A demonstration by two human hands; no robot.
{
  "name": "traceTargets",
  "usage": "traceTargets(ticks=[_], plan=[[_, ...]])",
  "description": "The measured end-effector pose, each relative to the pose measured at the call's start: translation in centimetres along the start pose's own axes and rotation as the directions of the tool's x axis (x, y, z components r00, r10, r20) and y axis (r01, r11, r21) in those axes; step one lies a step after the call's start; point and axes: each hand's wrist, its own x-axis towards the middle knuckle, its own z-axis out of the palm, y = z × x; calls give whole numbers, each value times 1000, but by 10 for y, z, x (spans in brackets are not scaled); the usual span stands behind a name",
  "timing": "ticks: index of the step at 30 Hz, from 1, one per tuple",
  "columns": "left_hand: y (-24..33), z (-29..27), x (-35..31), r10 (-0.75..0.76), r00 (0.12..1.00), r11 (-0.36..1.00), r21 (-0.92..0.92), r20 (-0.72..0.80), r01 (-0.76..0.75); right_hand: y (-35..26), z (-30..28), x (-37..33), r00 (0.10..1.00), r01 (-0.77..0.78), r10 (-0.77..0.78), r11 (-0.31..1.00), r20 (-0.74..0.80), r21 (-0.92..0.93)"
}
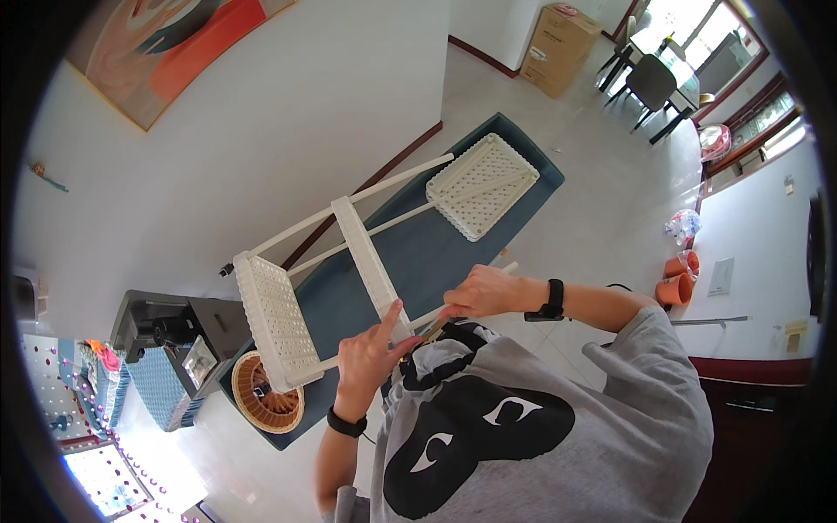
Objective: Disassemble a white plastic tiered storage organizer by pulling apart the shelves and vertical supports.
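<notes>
A white plastic rack frame lies across a dark blue-grey table [418, 261]. It has a perforated shelf [277, 318] at its left end, long white poles and a flat crossbar [362, 253]. My left hand [368, 353] is at the crossbar's near end, index finger stretched along it and thumb reaching toward the right; its other fingers are mostly hidden. Beside it, over the near pole, my right hand [479, 292] is closed with its fingers curled in. A small yellowish-brown piece shows just below its fingertips, too small to name. Another perforated white shelf [484, 185] rests on the table's far right end.
A round wicker basket [268, 392] sits at the table's near left end. Beyond the table's left stands a dark cabinet [218, 327]. A wall with a framed picture [166, 52] runs along the far side. A cardboard box [558, 48] and dining chairs [652, 83] stand farther back.
</notes>
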Motion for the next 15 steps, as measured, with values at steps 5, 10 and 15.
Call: traceTargets(ticks=[5,10,15], plan=[[10,-2,14,16,998,1000,-3,-56,-17,9,-18,-4,950,138,-226,922,-215,-363],[26,-10,20,-27,998,998,-64,-49,24,13,-44,-3,928,218,-319,885,-194,-412],[32,-10,29,-81,996,996,-39,-39,79,19,-55,2,976,178,-206,942,-72,-284]])
